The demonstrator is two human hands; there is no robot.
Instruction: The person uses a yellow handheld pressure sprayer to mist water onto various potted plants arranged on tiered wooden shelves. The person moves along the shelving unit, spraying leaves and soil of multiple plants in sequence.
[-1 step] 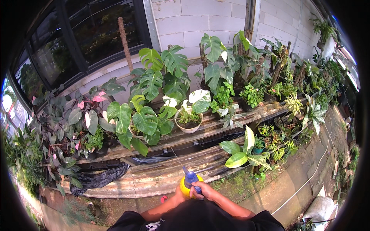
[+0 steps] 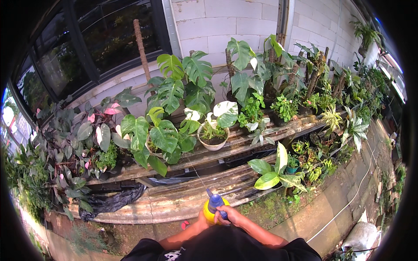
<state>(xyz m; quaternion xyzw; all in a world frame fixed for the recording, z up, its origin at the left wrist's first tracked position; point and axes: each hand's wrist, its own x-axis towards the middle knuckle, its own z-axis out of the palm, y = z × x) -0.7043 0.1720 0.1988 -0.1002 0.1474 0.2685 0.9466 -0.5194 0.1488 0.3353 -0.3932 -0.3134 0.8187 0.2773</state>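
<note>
Close to my body, at the lower middle, I hold a pump spray bottle with a yellow tank [image 2: 208,213] and a blue spray head [image 2: 215,201]. Its nozzle points away from me toward the plant bench. My left hand [image 2: 203,220] wraps the left side of the tank. Around the blue handle, the fingers of my right hand [image 2: 230,215] are closed. A thin line stretches from near the nozzle toward the shelf; whether it is liquid I cannot tell. Beyond it stand a white pot [image 2: 213,145] with a variegated plant and a large-leaved potted plant [image 2: 163,137].
A two-level weathered bench [image 2: 174,203] crosses in front of me, with black plastic sheeting [image 2: 116,201] at its left. A broad-leaved plant [image 2: 267,180] leans over its right part. Dark windows and a white block wall [image 2: 226,26] stand behind. A pale hose [image 2: 348,204] lies on the right paving.
</note>
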